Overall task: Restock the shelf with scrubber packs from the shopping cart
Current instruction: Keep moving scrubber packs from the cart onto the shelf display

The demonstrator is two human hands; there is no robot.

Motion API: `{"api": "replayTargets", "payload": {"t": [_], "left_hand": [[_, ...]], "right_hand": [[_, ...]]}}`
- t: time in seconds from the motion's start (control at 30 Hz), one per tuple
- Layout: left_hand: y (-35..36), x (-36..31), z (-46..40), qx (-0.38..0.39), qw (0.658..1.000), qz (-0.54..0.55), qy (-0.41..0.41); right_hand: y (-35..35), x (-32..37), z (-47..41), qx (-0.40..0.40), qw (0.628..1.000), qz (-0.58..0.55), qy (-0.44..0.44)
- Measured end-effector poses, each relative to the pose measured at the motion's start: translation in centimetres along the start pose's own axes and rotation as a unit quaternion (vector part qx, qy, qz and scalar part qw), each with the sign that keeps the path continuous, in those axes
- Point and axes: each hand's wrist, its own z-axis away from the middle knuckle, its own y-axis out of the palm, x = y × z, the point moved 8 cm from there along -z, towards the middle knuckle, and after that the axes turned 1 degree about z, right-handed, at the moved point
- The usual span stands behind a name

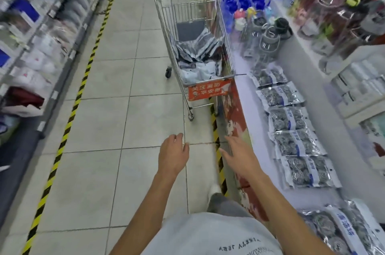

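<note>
You are standing between loads: both of your hands are reaching forward down the aisle with nothing in them. Your left hand point(174, 153) is hanging over the floor tiles with its fingers loosely spread, and your right hand point(239, 156) is stretching out flat, fingers straight, just beside the near edge of the shelf point(248, 96) on the right.

The shopping cart point(195, 46) is sitting farther up the aisle, pressed against the shelf's front edge, and it is still holding a jumbled heap of scrubber packs point(198, 61) in its basket. A row of packs point(291, 123) is already lying flat along the shelf, running from beside the cart back toward you, with another pack point(341, 231) lying at the near right corner of the view.

Judging from this, you are in the fetching step, heading back to the cart for the next pack, and the restocking looks partly done. The next move is calling for you to close the gap to the cart, which is well apart from your hands, reach over its wire side, and grip a pack from the top of the heap. The packs look slick and crinkly, so a firm pinch on an edge is probably serving you better than a flat palm. Then you are carrying it right to a bare stretch of shelf.
</note>
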Motion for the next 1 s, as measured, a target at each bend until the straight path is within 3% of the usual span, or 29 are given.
{"api": "replayTargets", "payload": {"t": [0.43, 0.63, 1.0], "left_hand": [[-1.3, -3.0, -24.4, -0.004, 0.999, 0.003, -0.037], [0.2, -2.6, -32.5, 0.035, 0.995, 0.026, -0.084], [3.1, 0.7, -49.2, 0.122, 0.982, 0.076, -0.124]], "right_hand": [[-6.1, -2.2, -24.5, 0.066, 0.997, -0.028, 0.002], [-9.9, -2.4, -37.4, 0.063, 0.998, -0.02, -0.025], [-11.1, -3.0, -55.4, 0.085, 0.995, -0.018, 0.057]]}}
